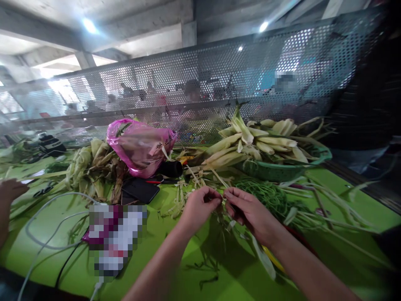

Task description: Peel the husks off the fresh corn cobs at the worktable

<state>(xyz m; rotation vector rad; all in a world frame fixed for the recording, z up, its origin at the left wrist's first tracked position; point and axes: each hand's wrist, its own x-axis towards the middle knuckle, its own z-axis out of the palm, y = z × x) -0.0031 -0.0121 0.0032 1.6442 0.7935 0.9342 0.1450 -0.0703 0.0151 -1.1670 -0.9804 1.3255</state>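
Observation:
My left hand (200,205) and my right hand (247,209) meet above the green table (175,251), fingertips pinched together on a thin pale leaf strip (223,195). Both hands are closed in a pinch. Loose green stems and husk scraps (266,194) lie just beyond and under the hands. A green basin (282,169) piled with pale husked corn ears (260,140) stands behind my right hand.
A pink plastic bag (140,146) and a heap of dry husks (94,167) sit at back left, with a black phone (140,190) and white cables (46,221) nearer. Another person's hand (9,192) shows at the left edge. A perforated metal screen (200,83) closes the back.

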